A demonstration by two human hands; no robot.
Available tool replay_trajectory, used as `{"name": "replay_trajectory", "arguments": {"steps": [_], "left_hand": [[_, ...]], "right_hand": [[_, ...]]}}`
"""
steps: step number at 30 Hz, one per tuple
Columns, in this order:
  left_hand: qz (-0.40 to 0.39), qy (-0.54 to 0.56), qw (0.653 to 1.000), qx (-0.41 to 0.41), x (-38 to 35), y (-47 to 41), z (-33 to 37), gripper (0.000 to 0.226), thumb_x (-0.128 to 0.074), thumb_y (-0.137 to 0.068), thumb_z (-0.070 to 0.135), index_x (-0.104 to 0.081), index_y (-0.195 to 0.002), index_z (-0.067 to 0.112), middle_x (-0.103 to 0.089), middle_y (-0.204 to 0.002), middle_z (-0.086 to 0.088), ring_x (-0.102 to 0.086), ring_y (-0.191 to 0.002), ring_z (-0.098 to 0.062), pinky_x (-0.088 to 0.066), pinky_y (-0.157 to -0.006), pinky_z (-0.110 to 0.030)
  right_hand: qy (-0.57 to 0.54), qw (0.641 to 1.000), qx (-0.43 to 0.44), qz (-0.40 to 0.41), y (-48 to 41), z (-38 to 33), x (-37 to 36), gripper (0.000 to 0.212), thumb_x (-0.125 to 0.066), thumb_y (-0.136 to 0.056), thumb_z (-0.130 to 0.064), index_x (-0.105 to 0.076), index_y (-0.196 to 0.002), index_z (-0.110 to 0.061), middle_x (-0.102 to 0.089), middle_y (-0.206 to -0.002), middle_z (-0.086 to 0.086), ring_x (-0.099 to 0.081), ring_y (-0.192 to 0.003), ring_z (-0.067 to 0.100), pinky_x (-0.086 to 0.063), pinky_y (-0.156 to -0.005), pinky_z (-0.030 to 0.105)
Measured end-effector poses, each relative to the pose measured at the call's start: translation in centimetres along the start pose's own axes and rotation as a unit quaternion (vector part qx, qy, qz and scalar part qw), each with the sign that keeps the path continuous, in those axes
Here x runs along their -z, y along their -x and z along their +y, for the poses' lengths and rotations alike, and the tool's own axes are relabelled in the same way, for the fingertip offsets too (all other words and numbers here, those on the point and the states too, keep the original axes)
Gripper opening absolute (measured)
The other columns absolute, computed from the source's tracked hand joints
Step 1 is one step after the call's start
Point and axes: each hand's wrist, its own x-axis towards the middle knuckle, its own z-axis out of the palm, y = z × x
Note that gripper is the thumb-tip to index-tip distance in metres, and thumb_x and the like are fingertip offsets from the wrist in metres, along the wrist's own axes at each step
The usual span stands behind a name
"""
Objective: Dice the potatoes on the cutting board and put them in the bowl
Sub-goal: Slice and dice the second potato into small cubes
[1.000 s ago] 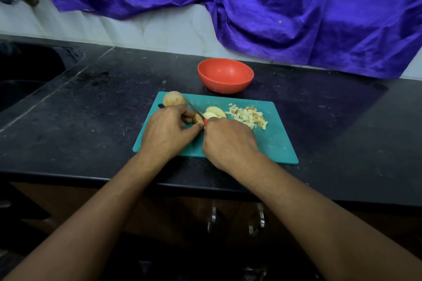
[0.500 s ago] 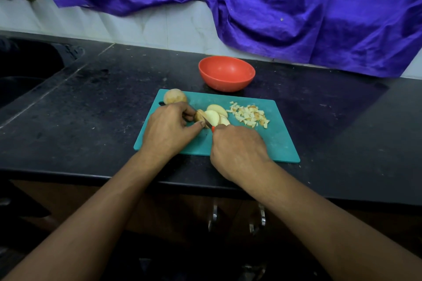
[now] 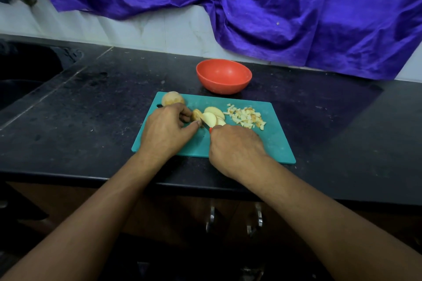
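Note:
A teal cutting board lies on the black counter. My left hand pinches the end piece of a potato on the board. My right hand grips a red-handled knife, its blade set against that piece. Cut slices lean just right of the blade. A pile of diced potato sits further right. A whole potato rests at the board's far left corner. The red bowl stands behind the board, with nothing seen inside.
The black counter runs to a dark sink at the left. A purple cloth hangs over the white wall behind. Cabinet handles show under the counter's front edge.
More slices have come off the potato and now lean to the right of the blade. The knife has moved a little to the left along the shrinking piece.

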Motion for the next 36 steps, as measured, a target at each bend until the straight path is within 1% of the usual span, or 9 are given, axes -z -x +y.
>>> {"name": "replay_trajectory", "arguments": {"steps": [2,5,11,14,16,20,27,32,36], "left_hand": [[-0.002,-0.005,1.000,-0.012,0.0,0.0,0.1,0.034,-0.076,-0.085,0.042,-0.068,-0.115,0.028,-0.072,-0.092,0.014,-0.067,-0.079,-0.007,-0.050,-0.073,-0.030],[-0.012,-0.034,0.998,-0.044,0.0,0.0,0.1,0.039,-0.073,-0.087,0.038,-0.065,-0.125,0.034,-0.070,-0.101,0.012,-0.066,-0.083,-0.010,-0.052,-0.077,-0.034],[-0.025,-0.060,0.996,-0.060,-0.1,-0.2,-0.1,0.040,-0.068,-0.090,0.038,-0.064,-0.130,0.040,-0.066,-0.101,0.013,-0.062,-0.087,-0.012,-0.050,-0.073,-0.034],[-0.033,-0.069,0.994,-0.077,-0.2,0.0,-0.1,0.043,-0.066,-0.092,0.040,-0.061,-0.135,0.041,-0.064,-0.102,0.011,-0.063,-0.091,-0.014,-0.054,-0.077,-0.040],[-0.042,-0.077,0.992,-0.096,-0.2,0.1,0.0,0.044,-0.065,-0.094,0.041,-0.059,-0.138,0.043,-0.062,-0.102,0.010,-0.061,-0.092,-0.014,-0.055,-0.076,-0.042],[-0.051,-0.081,0.990,-0.099,-0.3,0.0,0.0,0.040,-0.063,-0.096,0.041,-0.061,-0.136,0.042,-0.059,-0.098,0.010,-0.059,-0.092,-0.014,-0.054,-0.074,-0.042],[-0.042,-0.088,0.991,-0.092,-0.4,-0.1,0.1,0.038,-0.063,-0.095,0.039,-0.063,-0.133,0.040,-0.061,-0.096,0.011,-0.060,-0.090,-0.014,-0.055,-0.074,-0.042],[-0.043,-0.092,0.990,-0.094,-0.5,-0.1,0.2,0.037,-0.063,-0.095,0.039,-0.064,-0.133,0.040,-0.061,-0.096,0.011,-0.060,-0.089,-0.013,-0.055,-0.074,-0.042],[-0.040,-0.092,0.991,-0.093,-0.3,0.0,0.2,0.037,-0.063,-0.096,0.040,-0.064,-0.133,0.039,-0.061,-0.097,0.011,-0.058,-0.089,-0.013,-0.051,-0.071,-0.037]], "right_hand": [[0.000,1.000,-0.002,-0.003,0.0,0.0,0.0,0.027,-0.047,-0.101,-0.020,-0.058,-0.124,-0.012,-0.050,-0.094,0.003,-0.050,-0.084,0.023,-0.041,-0.070,0.038],[0.005,1.000,-0.006,-0.005,0.0,0.0,0.1,0.028,-0.047,-0.101,-0.019,-0.058,-0.125,-0.012,-0.055,-0.098,0.005,-0.050,-0.084,0.023,-0.040,-0.070,0.038],[0.029,0.999,0.005,-0.018,0.1,0.2,0.3,0.027,-0.047,-0.102,-0.020,-0.059,-0.125,-0.013,-0.052,-0.097,0.003,-0.052,-0.085,0.022,-0.042,-0.069,0.037],[0.024,0.999,0.003,-0.021,0.2,0.5,0.3,0.025,-0.047,-0.101,-0.021,-0.059,-0.123,-0.015,-0.053,-0.096,0.003,-0.053,-0.085,0.022,-0.042,-0.068,0.037],[0.022,0.999,0.001,-0.025,0.3,0.6,0.4,0.024,-0.048,-0.101,-0.022,-0.059,-0.122,-0.015,-0.053,-0.096,0.003,-0.053,-0.086,0.022,-0.042,-0.069,0.038],[0.018,1.000,0.002,-0.024,0.5,0.6,0.3,0.024,-0.048,-0.101,-0.022,-0.059,-0.121,-0.015,-0.051,-0.093,0.002,-0.054,-0.086,0.022,-0.042,-0.070,0.038],[0.027,0.999,0.008,-0.039,0.8,1.2,0.3,0.027,-0.046,-0.103,-0.024,-0.058,-0.125,-0.015,-0.052,-0.099,0.003,-0.053,-0.090,0.022,-0.043,-0.072,0.038],[0.014,0.998,0.009,-0.057,1.8,2.7,0.0,0.024,-0.046,-0.103,-0.028,-0.059,-0.122,-0.018,-0.054,-0.093,0.000,-0.058,-0.092,0.020,-0.049,-0.075,0.039],[0.017,0.998,0.023,-0.054,2.6,4.0,0.0,0.020,-0.044,-0.105,-0.029,-0.058,-0.115,-0.019,-0.048,-0.084,-0.002,-0.057,-0.089,0.018,-0.045,-0.073,0.038]]}}
